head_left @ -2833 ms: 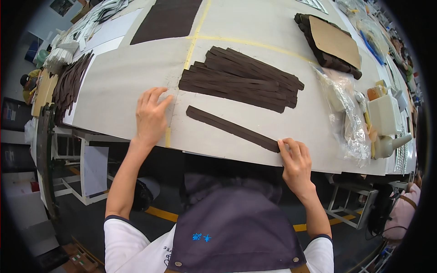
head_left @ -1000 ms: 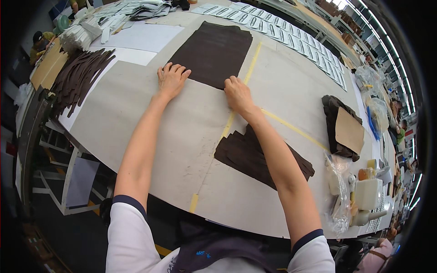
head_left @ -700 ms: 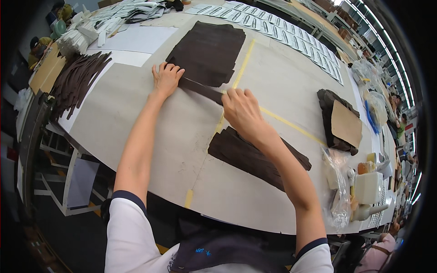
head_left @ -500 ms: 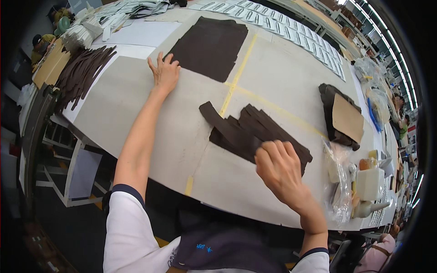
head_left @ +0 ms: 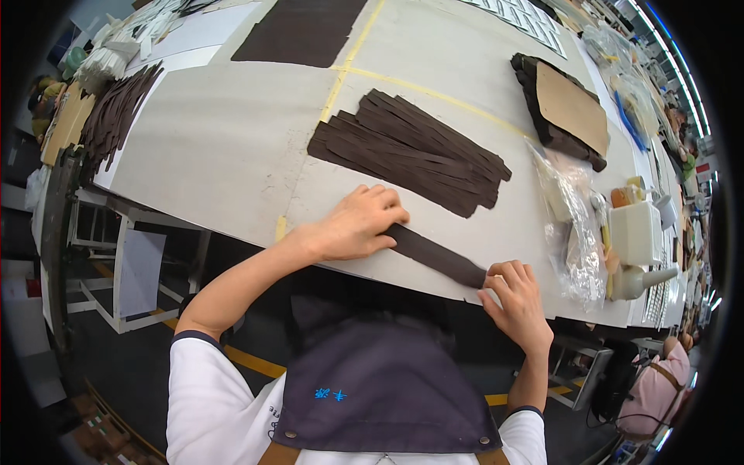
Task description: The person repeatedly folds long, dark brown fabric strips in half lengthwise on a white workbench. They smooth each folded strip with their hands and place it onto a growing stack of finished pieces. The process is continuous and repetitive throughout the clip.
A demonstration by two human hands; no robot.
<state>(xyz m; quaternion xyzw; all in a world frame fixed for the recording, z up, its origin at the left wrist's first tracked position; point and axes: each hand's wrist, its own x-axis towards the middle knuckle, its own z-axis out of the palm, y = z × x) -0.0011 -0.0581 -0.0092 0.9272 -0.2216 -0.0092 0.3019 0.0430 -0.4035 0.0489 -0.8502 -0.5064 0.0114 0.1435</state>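
One dark brown strip (head_left: 438, 254) lies slanted near the front edge of the work surface. My left hand (head_left: 364, 221) curls its fingers over the strip's left end, thumb at the near side. My right hand (head_left: 511, 294) is closed on the right end. Just beyond is a fanned pile of brown strips (head_left: 407, 155). Farther back, a brown rectangular sheet (head_left: 298, 31) lies flat beside yellow tape (head_left: 345, 77).
At left lie more brown strips (head_left: 120, 116). At right are a folded dark bundle with tan board (head_left: 566, 105), a clear bag (head_left: 573, 232), a white container (head_left: 635, 232) and a dispenser bottle (head_left: 632, 283). A person in pink (head_left: 651, 395) is at lower right.
Both hands have come back from the far sheet to the near edge, with a strip between them. My left hand moved down and right; my right hand moved right and down.
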